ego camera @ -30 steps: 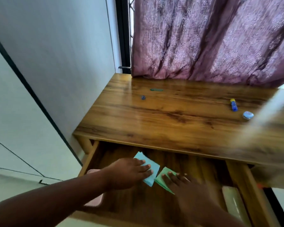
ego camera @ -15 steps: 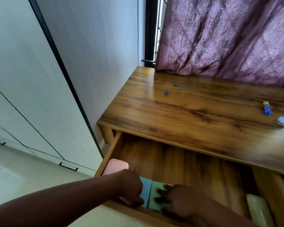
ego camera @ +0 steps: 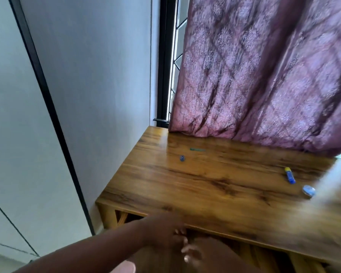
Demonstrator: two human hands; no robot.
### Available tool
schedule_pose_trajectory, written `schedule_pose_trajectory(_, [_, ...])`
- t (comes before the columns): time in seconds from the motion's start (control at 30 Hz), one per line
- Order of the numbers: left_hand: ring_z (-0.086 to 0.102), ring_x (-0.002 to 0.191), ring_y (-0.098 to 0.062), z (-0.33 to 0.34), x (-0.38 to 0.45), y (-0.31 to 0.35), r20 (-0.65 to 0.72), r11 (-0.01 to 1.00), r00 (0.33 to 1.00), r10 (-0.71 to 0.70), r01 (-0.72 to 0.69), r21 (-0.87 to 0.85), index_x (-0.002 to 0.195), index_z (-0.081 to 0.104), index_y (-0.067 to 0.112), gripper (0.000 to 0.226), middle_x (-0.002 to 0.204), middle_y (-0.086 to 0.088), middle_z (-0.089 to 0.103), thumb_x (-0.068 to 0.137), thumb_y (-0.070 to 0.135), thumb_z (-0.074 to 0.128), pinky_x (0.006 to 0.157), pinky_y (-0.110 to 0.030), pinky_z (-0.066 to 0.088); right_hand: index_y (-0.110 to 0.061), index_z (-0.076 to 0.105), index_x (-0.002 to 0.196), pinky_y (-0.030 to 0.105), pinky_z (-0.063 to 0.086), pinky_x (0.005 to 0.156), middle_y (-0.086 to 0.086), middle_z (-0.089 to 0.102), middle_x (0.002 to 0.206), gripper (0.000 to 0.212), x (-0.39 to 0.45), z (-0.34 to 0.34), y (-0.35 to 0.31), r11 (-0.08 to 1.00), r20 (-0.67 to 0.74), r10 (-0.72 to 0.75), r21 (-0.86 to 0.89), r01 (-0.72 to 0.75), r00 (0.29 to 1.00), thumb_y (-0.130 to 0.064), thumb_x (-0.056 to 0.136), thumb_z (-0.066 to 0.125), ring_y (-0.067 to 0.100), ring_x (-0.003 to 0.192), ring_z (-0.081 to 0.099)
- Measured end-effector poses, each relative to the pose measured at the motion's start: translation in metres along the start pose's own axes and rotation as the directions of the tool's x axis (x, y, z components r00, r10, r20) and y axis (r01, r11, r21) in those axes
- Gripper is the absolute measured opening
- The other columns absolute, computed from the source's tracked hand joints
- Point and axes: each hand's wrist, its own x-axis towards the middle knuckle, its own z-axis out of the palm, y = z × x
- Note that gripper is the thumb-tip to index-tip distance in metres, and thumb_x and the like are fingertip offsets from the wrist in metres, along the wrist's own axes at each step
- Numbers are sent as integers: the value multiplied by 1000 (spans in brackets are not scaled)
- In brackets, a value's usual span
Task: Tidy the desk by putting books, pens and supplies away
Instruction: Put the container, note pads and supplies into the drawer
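My left hand (ego camera: 162,232) reaches in from the lower left, just below the front edge of the wooden desk (ego camera: 215,194), with its fingers stretched out. My right hand (ego camera: 203,253) lies close beside it, fingertips nearly touching, both blurred; nothing shows in either. A pink object (ego camera: 127,267) peeks in at the bottom edge. On the desk top lie a green pen part (ego camera: 197,149), a small blue piece (ego camera: 182,158), a blue glue stick with a yellow cap (ego camera: 290,175) and a pale blue eraser-like item (ego camera: 308,191).
A purple patterned curtain (ego camera: 264,75) hangs over the back of the desk. A grey wall (ego camera: 96,85) borders the desk on the left. A pale blurred streak (ego camera: 327,190) crosses the right side. Drawer wood (ego camera: 264,255) shows under the desk top.
The view has tilted up, so most of the drawer and the blue and green paper notes have dropped out of sight. Both hands have come up near the desk's front edge.
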Motion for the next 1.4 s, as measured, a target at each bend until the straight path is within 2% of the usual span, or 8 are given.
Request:
schedule_pose_trajectory(0.07, [52, 122, -26, -32, 33, -12, -121, 992, 992, -37, 51, 112, 125, 58, 18, 36, 133, -8, 57, 95, 36, 47, 99, -37, 44, -36, 65, 112, 19, 41, 95, -18, 63, 122, 28, 22, -35, 4, 1000, -178, -17, 1, 17, 984, -42, 89, 51, 3, 113, 57])
schedule_pose_trajectory(0.17, [43, 131, -27, -64, 82, -43, -341, 968, 908, -242, 252, -15, 137, 48, 20, 46, 143, -7, 48, 94, 39, 48, 106, -39, 39, -34, 62, 114, 22, 40, 80, -20, 61, 115, 26, 71, -90, 14, 999, -299, 22, -35, -34, 954, -29, 94, 47, 3, 106, 56])
schedule_pose_trajectory(0.27, [22, 144, -31, -78, 138, -79, -365, 927, 869, -333, 373, 44, 149, 24, 17, 61, 157, -10, 23, 96, 42, 42, 114, -44, 28, -27, 59, 121, 30, 47, 86, -7, 63, 121, 32, 147, -119, 53, 995, -443, 0, -92, -46, 896, -24, 93, 44, 13, 111, 57])
schedule_pose_trajectory(0.37, [3, 147, -33, -79, 190, -109, -349, 879, 832, -431, 475, 45, 152, 8, 13, 69, 161, -14, 4, 96, 41, 39, 119, -45, 12, -24, 45, 137, 39, 40, 102, 5, 47, 142, 45, 219, -134, 92, 953, -412, 95, -224, -202, 906, -31, 92, 43, 26, 129, 43])
schedule_pose_trajectory(0.5, [7, 147, -32, -67, 231, -131, -372, 866, 792, -484, 493, -77, 152, 10, 7, 61, 160, -16, 7, 100, 33, 30, 119, -43, 8, -26, 21, 149, 50, 21, 114, 9, 9, 160, 57, 284, -146, 128, 914, -357, 208, -261, -311, 911, -32, 95, 41, 32, 146, 10])
schedule_pose_trajectory(0.7, [18, 146, -27, -56, 239, -138, -456, 882, 755, -471, 408, -235, 150, 24, 7, 54, 159, -12, 15, 97, 12, 34, 118, -35, 13, -23, 30, 147, 43, 19, 117, 8, 22, 158, 52, 326, -130, 158, 950, -414, 215, -122, -288, 884, -33, 96, 33, 29, 144, 19])
schedule_pose_trajectory(1.0, [41, 133, -28, -39, 205, -117, -505, 881, 724, -469, 346, -322, 139, 46, 11, 42, 147, -9, 44, 98, 16, 40, 109, -33, 33, -26, 61, 121, 36, 44, 88, 5, 62, 127, 34, 241, -98, 127, 962, -549, 201, -44, -268, 812, -24, 93, 41, 28, 112, 57])
schedule_pose_trajectory(1.4, [50, 121, -20, 40, 52, 9, -390, 923, 904, -173, 11, -386, 130, 54, 18, 36, 131, -4, 57, 95, 20, 52, 97, -23, 34, -19, 68, 108, 34, 44, 77, 4, 69, 102, 28, 7, -22, 62, 924, -562, 217, -145, -353, 798, -35, 94, 50, 24, 96, 57])
